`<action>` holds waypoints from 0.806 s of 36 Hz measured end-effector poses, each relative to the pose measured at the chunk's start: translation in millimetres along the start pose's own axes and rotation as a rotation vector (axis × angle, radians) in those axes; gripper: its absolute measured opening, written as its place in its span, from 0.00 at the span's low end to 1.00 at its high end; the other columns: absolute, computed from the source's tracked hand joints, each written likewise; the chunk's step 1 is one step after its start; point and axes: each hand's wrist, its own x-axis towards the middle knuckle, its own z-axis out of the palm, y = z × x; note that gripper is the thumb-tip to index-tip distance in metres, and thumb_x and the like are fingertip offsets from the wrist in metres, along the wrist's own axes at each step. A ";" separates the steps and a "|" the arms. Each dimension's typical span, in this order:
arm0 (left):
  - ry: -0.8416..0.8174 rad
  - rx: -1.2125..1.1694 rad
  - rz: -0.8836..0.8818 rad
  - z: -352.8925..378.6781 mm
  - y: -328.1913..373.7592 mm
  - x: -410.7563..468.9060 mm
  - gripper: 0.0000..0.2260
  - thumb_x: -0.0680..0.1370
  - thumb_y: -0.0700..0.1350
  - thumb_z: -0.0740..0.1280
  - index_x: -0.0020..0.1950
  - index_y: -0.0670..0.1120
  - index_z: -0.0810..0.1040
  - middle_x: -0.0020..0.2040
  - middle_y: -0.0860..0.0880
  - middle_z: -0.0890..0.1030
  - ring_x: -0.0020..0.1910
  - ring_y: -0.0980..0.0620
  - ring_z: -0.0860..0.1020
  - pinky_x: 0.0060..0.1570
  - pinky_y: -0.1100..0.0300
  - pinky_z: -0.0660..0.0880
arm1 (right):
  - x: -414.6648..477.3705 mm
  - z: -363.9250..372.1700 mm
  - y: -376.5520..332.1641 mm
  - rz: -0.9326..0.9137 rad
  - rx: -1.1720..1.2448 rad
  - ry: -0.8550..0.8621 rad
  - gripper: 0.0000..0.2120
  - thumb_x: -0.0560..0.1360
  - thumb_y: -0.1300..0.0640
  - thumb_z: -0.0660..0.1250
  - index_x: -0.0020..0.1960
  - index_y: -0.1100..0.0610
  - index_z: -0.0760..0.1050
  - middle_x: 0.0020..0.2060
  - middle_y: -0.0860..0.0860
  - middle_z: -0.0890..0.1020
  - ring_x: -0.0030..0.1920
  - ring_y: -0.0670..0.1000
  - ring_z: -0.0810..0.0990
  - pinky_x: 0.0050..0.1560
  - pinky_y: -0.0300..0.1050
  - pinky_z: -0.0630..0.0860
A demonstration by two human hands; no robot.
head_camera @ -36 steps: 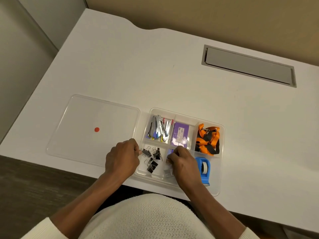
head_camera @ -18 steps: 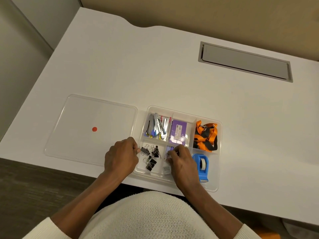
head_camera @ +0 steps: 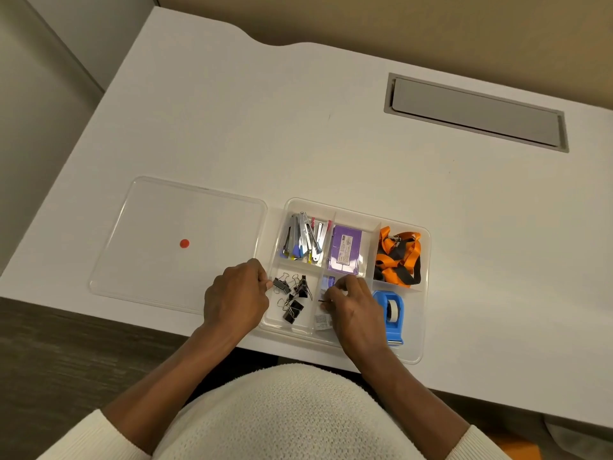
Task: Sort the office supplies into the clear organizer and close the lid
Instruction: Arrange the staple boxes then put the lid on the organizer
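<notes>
Organizer (head_camera: pixel 421 327) sits at the desk's (head_camera: pixel 232 127) near edge, long axis running left to right, lid (head_camera: pixel 149 227) flat beside it on our left. Our left hand (head_camera: pixel 237 298) curls at its left wall, fingertips touching a black binder clip (head_camera: pixel 282 284); whether it grips, we cannot tell. Our right hand (head_camera: pixel 353 310) pinches something thin and dark over the middle front compartment, hiding most of it. Staplers (head_camera: pixel 303 239), a purple box (head_camera: pixel 346 249), an orange lanyard (head_camera: pixel 398 257) and a blue tape dispenser (head_camera: pixel 393 313) fill the rest.
</notes>
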 end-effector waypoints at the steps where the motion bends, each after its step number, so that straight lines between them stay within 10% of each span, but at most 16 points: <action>1: 0.001 0.000 0.000 0.5 -0.6 0.3 0.04 0.81 0.48 0.71 0.48 0.50 0.80 0.45 0.52 0.86 0.37 0.52 0.80 0.33 0.60 0.71 | 0.5 0.1 0.7 -0.002 -0.003 -0.004 0.13 0.74 0.53 0.77 0.57 0.55 0.82 0.58 0.54 0.80 0.58 0.53 0.80 0.49 0.47 0.84; 29: -0.005 -0.004 -0.003 6.1 -1.2 4.6 0.04 0.80 0.47 0.72 0.49 0.49 0.80 0.46 0.53 0.86 0.36 0.55 0.76 0.29 0.64 0.63 | 0.0 -11.6 3.9 -0.045 -0.118 -0.093 0.14 0.72 0.51 0.79 0.56 0.53 0.85 0.62 0.56 0.81 0.63 0.57 0.80 0.48 0.54 0.85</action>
